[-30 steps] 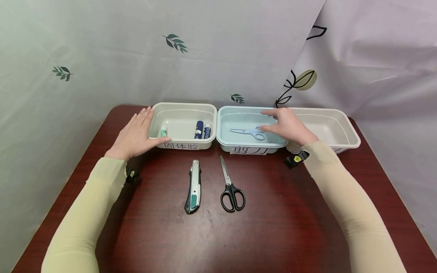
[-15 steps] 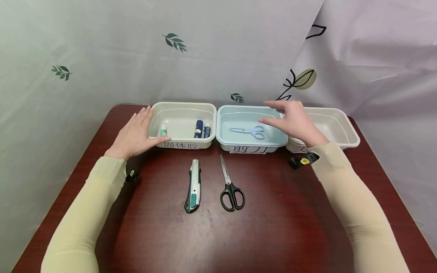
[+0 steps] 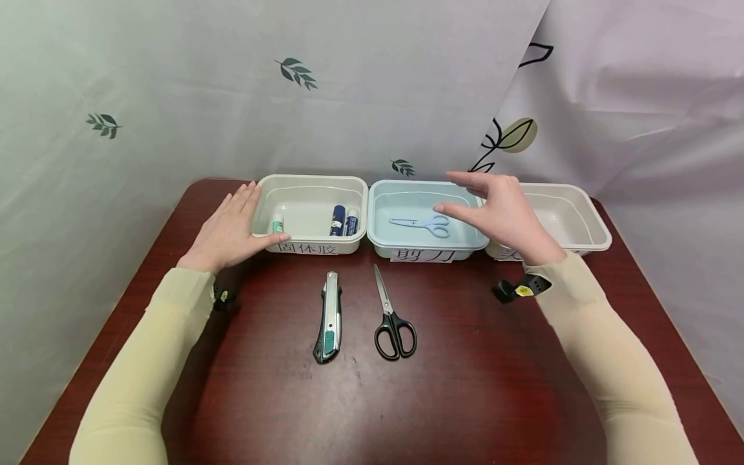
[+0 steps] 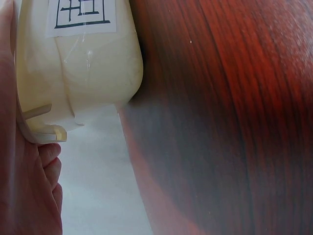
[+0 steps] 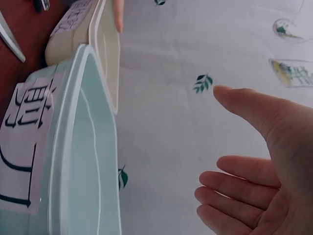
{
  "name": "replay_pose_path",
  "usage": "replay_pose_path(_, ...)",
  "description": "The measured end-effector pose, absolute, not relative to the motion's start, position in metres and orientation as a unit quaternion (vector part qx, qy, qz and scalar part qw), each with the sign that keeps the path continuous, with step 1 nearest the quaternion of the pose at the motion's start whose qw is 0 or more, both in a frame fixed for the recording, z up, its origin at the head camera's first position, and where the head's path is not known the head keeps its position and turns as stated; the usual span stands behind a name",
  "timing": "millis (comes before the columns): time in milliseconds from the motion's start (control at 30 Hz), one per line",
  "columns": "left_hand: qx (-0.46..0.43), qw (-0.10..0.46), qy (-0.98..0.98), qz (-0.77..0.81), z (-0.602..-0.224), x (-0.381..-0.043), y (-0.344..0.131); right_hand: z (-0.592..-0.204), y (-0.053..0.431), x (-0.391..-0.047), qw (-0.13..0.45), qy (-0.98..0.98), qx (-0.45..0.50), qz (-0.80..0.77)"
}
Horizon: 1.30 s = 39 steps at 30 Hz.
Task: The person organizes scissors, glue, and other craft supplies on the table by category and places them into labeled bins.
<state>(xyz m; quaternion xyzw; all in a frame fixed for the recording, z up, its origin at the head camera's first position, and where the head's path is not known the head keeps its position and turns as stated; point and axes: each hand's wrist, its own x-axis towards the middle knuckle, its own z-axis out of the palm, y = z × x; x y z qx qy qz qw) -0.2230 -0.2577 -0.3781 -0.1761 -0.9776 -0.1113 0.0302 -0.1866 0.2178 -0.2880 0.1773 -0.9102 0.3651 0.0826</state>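
My left hand [image 3: 228,227] rests on the left end of a cream bin [image 3: 310,245], fingers straight along its edge and thumb at the front rim. Inside that bin lie a green-and-white glue stick [image 3: 278,224] and two dark blue glue sticks [image 3: 338,221]. My right hand [image 3: 504,210] hovers over the right end of a light blue bin [image 3: 380,239], thumb and fingers spread apart and holding nothing. Small light blue scissors [image 3: 433,225] lie in the blue bin. In the right wrist view the right hand [image 5: 264,176] is apart from the blue bin's rim [image 5: 73,122].
A utility knife [image 3: 330,320] and black-handled scissors [image 3: 395,329] lie on the dark red table [image 3: 465,374] before the bins. Another cream bin [image 3: 572,219] stands at the right, partly behind the right hand. A patterned cloth [image 3: 349,116] hangs behind.
My right hand has risen out of the blue bin and shifted slightly right, away from the small light blue scissors. The left hand stays in place.
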Motion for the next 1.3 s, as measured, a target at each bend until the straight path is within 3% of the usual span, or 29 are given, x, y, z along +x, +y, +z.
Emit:
replay_pose_path(700,-0.173,0.028,-0.978,-0.112,-0.377,-0.222,-0.257,-0.287,0.207,-0.145,0.112,-0.894,0.211,0.379)
replay_pose_path(1300,-0.172,0.029,-0.978,-0.111,-0.377,-0.222,-0.257,-0.301,0.194,-0.116,0.070,-0.883,0.248,0.392)
